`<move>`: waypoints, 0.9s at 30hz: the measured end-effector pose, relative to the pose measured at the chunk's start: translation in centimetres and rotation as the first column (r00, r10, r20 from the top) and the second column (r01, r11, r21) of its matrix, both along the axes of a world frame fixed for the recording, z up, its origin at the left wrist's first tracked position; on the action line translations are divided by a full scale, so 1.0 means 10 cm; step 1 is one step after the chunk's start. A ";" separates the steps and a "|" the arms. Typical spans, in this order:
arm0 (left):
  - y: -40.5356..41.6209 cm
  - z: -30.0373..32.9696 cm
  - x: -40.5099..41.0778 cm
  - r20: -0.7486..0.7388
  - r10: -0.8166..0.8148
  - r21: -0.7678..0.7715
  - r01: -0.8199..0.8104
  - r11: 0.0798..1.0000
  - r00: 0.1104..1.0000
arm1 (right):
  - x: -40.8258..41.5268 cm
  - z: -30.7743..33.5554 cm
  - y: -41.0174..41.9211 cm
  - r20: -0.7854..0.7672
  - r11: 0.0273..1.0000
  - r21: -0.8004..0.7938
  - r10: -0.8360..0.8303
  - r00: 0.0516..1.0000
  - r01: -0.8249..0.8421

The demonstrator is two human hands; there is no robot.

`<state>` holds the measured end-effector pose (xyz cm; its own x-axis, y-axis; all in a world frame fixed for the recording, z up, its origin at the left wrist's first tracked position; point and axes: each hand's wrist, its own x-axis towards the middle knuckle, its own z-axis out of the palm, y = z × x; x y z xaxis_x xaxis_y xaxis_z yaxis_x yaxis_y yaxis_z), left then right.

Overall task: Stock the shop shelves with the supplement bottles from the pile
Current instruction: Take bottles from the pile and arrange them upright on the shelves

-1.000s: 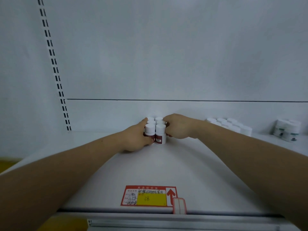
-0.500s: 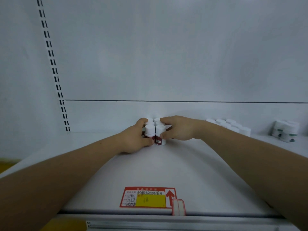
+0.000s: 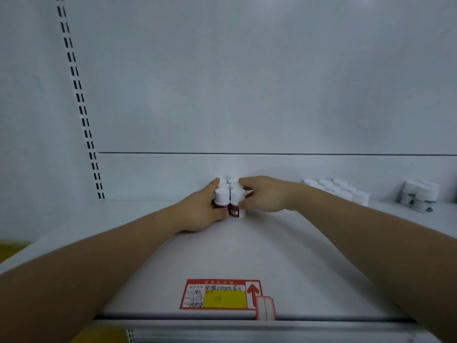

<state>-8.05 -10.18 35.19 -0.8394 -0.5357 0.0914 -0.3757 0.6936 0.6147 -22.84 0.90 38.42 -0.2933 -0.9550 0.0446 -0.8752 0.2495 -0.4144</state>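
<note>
Both your hands clasp the red-labelled bottles at the shelf back: left hand wraps the left side, right hand pinches the right. Since a second ago they've barely shifted; the block looks squared, ready for more stock.

bottle cluster at shelf back | left hand left of it | right hand right | price tag in front, at shelf's front edge
</note>
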 end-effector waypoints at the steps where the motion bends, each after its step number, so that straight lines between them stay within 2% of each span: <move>1: 0.01 0.00 0.00 -0.003 0.001 -0.008 -0.001 1.000 1.000 | 0.01 0.00 -0.01 0.004 1.000 0.001 -0.001 1.000 0.001; 5: -0.01 0.00 0.00 -0.005 0.011 0.008 -0.011 1.000 1.000 | 0.03 0.00 -0.01 0.012 1.000 0.015 -0.019 1.000 0.019; 10: 0.06 0.08 0.07 0.061 0.011 0.020 -0.013 1.000 0.998 | 0.01 0.03 0.02 0.032 0.997 0.038 -0.068 0.997 0.067; 15: 0.11 0.17 0.06 0.124 -0.011 -0.017 0.013 1.000 0.992 | 0.07 0.15 0.04 0.130 0.996 -0.013 -0.089 0.988 0.091; 18: 0.07 0.17 0.01 0.111 0.003 0.036 -0.007 0.999 0.994 | 0.12 0.13 0.01 0.087 0.994 0.035 -0.106 0.991 0.103; 22: 0.01 0.12 -0.02 0.034 0.023 0.076 -0.025 0.997 0.999 | 0.13 0.06 0.00 0.132 0.994 0.003 -0.105 0.986 0.105; 27: -0.01 0.09 -0.03 0.044 0.017 0.054 -0.019 0.998 0.999 | 0.10 0.02 0.00 0.086 0.995 -0.016 -0.095 0.992 0.097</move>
